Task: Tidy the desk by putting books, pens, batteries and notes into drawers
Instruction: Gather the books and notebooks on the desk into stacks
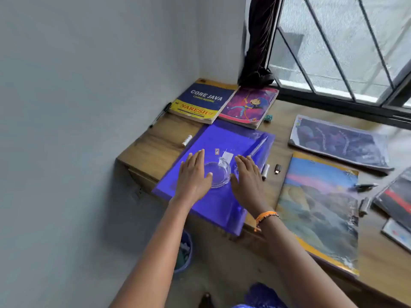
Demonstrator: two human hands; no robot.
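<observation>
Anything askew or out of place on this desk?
Yes. The blue folder lies skewed, its near corner overhanging the desk edge. A clear glass dish sits on it between the flat left hand and right hand.

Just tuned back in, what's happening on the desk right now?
A person has both hands flat on a blue plastic folder at the wooden desk's corner, left hand and right hand flanking a clear glass dish on it. Nothing is lifted. The Core Java book, cartoon-cover book, pens and batteries lie out.
</observation>
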